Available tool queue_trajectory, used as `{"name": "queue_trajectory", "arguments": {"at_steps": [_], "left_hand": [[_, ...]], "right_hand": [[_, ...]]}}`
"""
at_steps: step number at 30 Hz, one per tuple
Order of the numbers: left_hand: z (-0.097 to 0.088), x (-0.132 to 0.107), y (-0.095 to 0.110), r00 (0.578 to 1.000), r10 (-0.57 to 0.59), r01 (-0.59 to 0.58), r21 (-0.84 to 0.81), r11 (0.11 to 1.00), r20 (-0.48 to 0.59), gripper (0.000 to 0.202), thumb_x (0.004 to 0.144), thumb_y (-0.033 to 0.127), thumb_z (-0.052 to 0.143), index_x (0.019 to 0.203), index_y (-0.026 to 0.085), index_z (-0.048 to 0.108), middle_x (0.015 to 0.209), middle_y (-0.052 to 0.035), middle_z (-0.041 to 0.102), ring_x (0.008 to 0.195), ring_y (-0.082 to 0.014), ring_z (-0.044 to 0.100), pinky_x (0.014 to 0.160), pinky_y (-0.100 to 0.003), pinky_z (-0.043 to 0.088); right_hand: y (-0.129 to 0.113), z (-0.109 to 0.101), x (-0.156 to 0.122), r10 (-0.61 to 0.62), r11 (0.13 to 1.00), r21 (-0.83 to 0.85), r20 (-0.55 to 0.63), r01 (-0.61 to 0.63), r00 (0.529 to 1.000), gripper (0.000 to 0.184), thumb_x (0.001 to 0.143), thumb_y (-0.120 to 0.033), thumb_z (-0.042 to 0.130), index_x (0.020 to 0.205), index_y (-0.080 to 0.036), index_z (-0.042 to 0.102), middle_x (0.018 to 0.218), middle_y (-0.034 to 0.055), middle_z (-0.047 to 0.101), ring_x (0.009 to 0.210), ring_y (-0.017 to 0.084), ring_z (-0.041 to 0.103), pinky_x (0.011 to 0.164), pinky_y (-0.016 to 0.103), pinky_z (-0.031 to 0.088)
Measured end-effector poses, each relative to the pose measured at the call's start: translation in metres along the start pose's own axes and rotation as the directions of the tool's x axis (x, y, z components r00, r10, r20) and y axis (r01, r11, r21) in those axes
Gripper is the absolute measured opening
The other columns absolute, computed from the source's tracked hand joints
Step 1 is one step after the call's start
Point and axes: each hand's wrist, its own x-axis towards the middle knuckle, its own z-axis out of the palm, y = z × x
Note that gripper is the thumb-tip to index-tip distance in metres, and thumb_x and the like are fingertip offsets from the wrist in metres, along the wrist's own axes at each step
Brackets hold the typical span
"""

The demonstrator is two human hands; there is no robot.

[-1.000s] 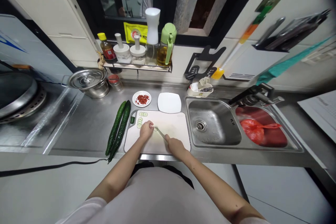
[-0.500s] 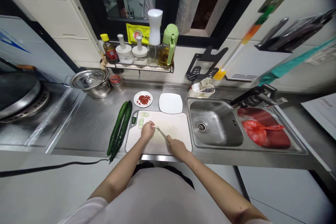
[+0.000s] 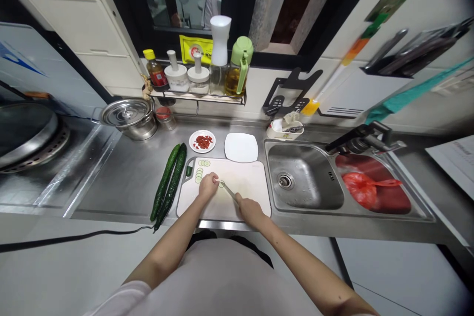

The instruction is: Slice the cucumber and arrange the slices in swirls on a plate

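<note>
Cutting board [image 3: 248, 173] beneath both sets of fingers. Little shift since half a second ago; the same piece seems under work. Left hand [image 3: 209, 185] reaches inward, finger closure unreadable. Right hand [image 3: 251, 210] angles in, fingers clamped on knife [image 3: 231, 192]. Cucumber slice [image 3: 221, 184] just beside left fingertips, at knife's tip.

Grey steel worktop [image 3: 103, 177]: two long green cucumbers [image 3: 172, 188] left, white rectangular cutting board [image 3: 252, 177] centre; round white plate [image 3: 202, 151], squarish white plate [image 3: 241, 147] far.

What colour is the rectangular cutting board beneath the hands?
White with a grey rim; the cutting board shows best in the head view.
</note>
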Motion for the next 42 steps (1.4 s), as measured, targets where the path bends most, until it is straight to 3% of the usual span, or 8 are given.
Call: {"name": "queue_trajectory", "arguments": {"at_steps": [22, 34, 42], "left_hand": [[0.001, 0.0, 0.001, 1.0, 0.018, -0.018, 0.025, 1.0, 0.004, 0.017, 0.077, 0.013, 0.057, 0.092, 0.02, 0.062, 0.084, -0.0017, 0.065, 0.082, -0.016, 0.06, 0.072, -0.025, 0.042], [0.0, -0.008, 0.002, 0.997, 0.074, -0.073, 0.035, 0.997, -0.014, 0.023, 0.081, 0.009, 0.05, 0.098, 0.019, 0.062, 0.091, -0.0054, 0.063, 0.088, -0.0174, 0.059, 0.08, -0.027, 0.043], [0.001, -0.018, 0.004, 0.996, 0.084, -0.084, 0.025, 0.996, -0.009, 0.018, 0.084, 0.02, 0.054, 0.101, 0.018, 0.06, 0.1, -0.0065, 0.059, 0.09, -0.0172, 0.057, 0.082, -0.028, 0.043]], "right_hand": [[0.003, 0.006, -0.004, -0.001, 1.0, 0.008, -0.06, 0.001, 0.998, 0.037, 0.088, -0.007, 0.034, 0.123, -0.017, 0.042, 0.096, 0.0141, 0.07, 0.09, 0.023, 0.067, 0.069, 0.028, 0.041], [0.025, 0.015, -0.015, -0.026, 0.999, 0.023, -0.079, 0.028, 0.997, 0.036, 0.088, -0.018, 0.037, 0.123, -0.019, 0.045, 0.094, 0.0104, 0.068, 0.088, 0.023, 0.065, 0.068, 0.027, 0.036], [0.045, 0.008, -0.008, 0.2, 0.979, 0.064, -0.176, -0.192, 0.964, 0.034, 0.093, -0.024, 0.031, 0.123, -0.018, 0.047, 0.09, 0.0109, 0.067, 0.084, 0.023, 0.064, 0.067, 0.028, 0.034]]}}
